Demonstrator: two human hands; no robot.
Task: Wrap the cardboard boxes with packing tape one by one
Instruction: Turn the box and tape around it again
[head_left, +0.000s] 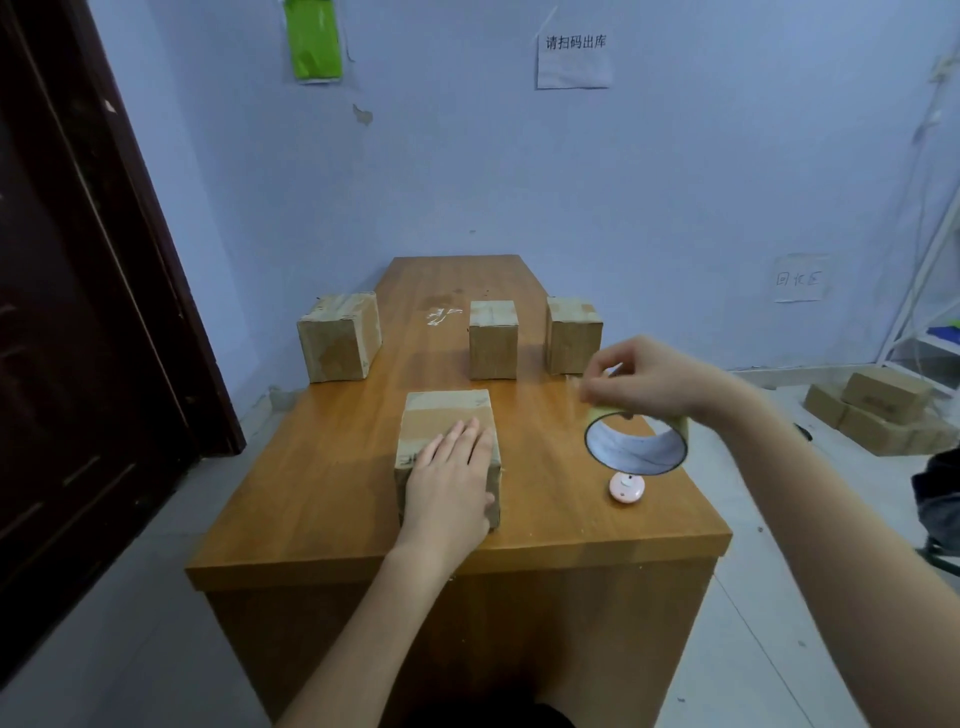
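A small cardboard box (441, 415) stands near the front middle of the wooden table (322, 493). My left hand (449, 478) lies flat on its top with fingers spread. My right hand (649, 376) holds a roll of packing tape (636, 439) by its upper rim, lifted over the table's right side, its hollow core facing me. Three more cardboard boxes stand farther back: one at the left edge (340, 338), one in the middle (493, 340), one at the right (571, 335).
A small pink round object (627, 488) lies on the table under the tape roll. Bits of clear tape (441, 314) stick to the tabletop at the back. More cardboard boxes (878, 413) are stacked on the floor at right. A dark door (78, 312) is on the left.
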